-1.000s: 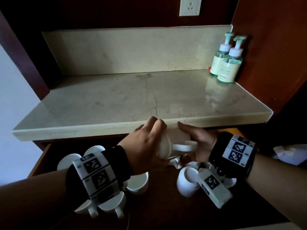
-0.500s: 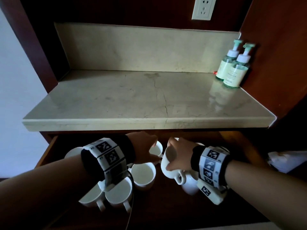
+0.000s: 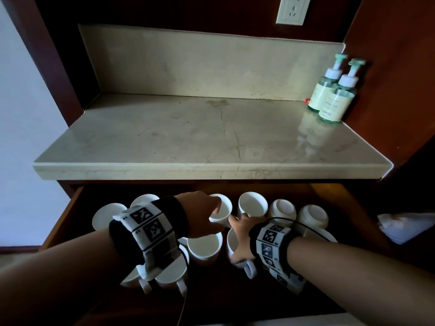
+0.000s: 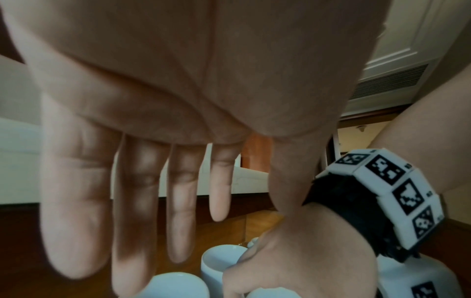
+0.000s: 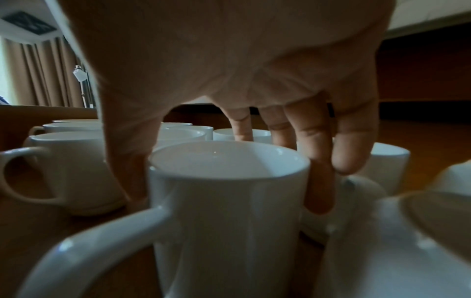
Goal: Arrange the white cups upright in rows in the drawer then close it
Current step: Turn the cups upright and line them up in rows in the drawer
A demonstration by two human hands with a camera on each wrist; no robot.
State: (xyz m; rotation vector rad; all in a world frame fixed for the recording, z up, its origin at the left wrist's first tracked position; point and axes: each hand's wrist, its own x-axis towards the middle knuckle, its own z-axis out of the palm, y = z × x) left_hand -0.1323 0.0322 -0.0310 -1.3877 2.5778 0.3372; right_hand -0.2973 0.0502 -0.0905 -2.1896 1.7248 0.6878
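The wooden drawer stands open under the counter with several white cups in it. My right hand grips one upright cup from above, handle toward me; in the right wrist view the thumb and fingers straddle this cup. My left hand hovers over a back-row upright cup; its fingers hang straight and hold nothing. Other cups stand upright at the left and centre. Two cups at the back right sit upside down.
The marble counter overhangs the drawer's back. Two green pump bottles stand at its right rear corner, below a wall socket. A white cloth lies to the right of the drawer. Bare drawer floor shows in front.
The cup both hands held sideways near the counter edge now stands upright in the drawer under my right hand. My left hand let go and moved to the back row.
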